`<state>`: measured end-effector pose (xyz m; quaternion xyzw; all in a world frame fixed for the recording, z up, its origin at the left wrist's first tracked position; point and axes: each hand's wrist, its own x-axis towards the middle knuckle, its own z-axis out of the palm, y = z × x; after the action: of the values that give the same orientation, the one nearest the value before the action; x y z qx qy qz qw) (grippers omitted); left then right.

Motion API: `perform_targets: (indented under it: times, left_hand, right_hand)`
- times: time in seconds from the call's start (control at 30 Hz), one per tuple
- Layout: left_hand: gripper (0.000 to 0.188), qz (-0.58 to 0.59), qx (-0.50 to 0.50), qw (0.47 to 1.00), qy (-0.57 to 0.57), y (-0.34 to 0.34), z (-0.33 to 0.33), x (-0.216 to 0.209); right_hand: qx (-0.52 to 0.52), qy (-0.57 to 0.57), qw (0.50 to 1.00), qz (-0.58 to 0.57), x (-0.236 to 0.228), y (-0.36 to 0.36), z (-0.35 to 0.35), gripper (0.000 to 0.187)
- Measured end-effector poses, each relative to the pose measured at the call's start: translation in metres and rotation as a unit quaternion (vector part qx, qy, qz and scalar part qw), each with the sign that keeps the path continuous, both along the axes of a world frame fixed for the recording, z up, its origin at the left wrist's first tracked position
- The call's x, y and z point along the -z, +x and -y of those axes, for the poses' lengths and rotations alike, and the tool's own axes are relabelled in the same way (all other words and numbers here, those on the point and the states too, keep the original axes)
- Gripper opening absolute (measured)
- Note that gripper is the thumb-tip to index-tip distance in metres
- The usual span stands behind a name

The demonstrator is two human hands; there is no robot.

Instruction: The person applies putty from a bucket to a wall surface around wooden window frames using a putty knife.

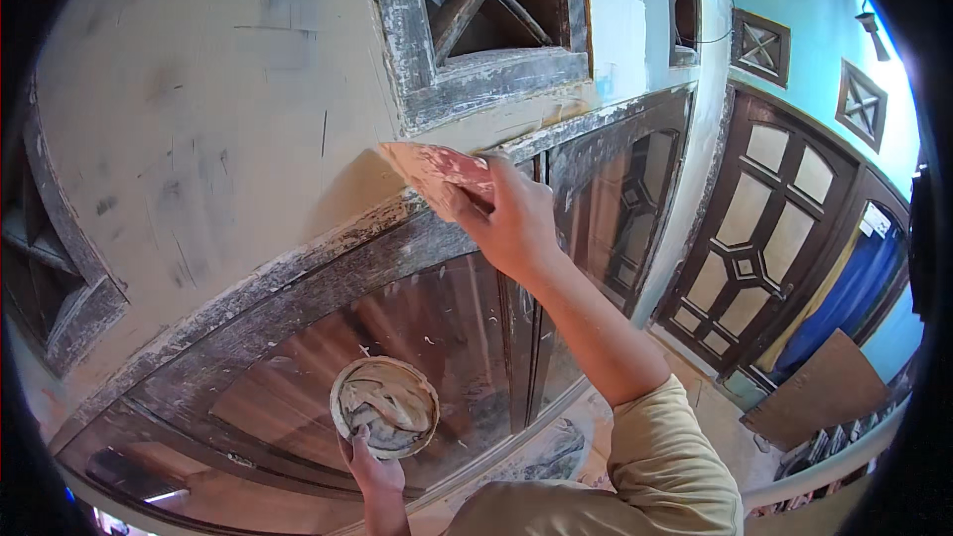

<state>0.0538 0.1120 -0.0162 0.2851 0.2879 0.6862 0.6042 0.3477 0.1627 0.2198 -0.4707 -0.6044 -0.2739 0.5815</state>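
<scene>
My right hand is raised to the wall and grips a putty spreader with a reddish body smeared in beige putty. The spreader's tip meets the plastered wall just under the corner of a vent frame. Lower down, my left hand holds a round tub by its near rim, the thumb over the edge. Beige putty lies inside the tub, heaped and scraped. Putty covers the strip between the vent frame and the window frame below.
A dark wooden window frame with peeling, dusty paint and glass panes runs below the wall. Another vent opening is at the left. A brown door, a blue curtain and a leaning brown board are at the right.
</scene>
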Motion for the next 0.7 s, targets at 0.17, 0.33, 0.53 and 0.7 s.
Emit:
perform_targets:
  times: [0.17,0.33,0.53,0.7]
  left_hand:
    - [0.055,0.017,-0.020,0.999,-0.019,-0.001,0.002,0.001]
    - [0.056,0.019,-0.023,0.999,-0.015,-0.005,0.005,0.002]
    - [0.056,0.032,-0.015,0.999,-0.016,0.000,0.006,-0.001]
    - [0.055,0.028,-0.013,0.999,-0.034,0.008,0.003,-0.003]
  right_hand:
    - [0.029,0.003,0.996,-0.084,0.004,0.025,-0.013,0.035]
    - [0.023,0.021,0.972,-0.234,0.007,0.078,-0.016,0.035]
    - [0.050,0.103,0.961,-0.250,0.013,0.119,-0.010,0.033]
    - [-0.031,0.069,0.967,-0.242,0.013,0.093,-0.004,0.034]
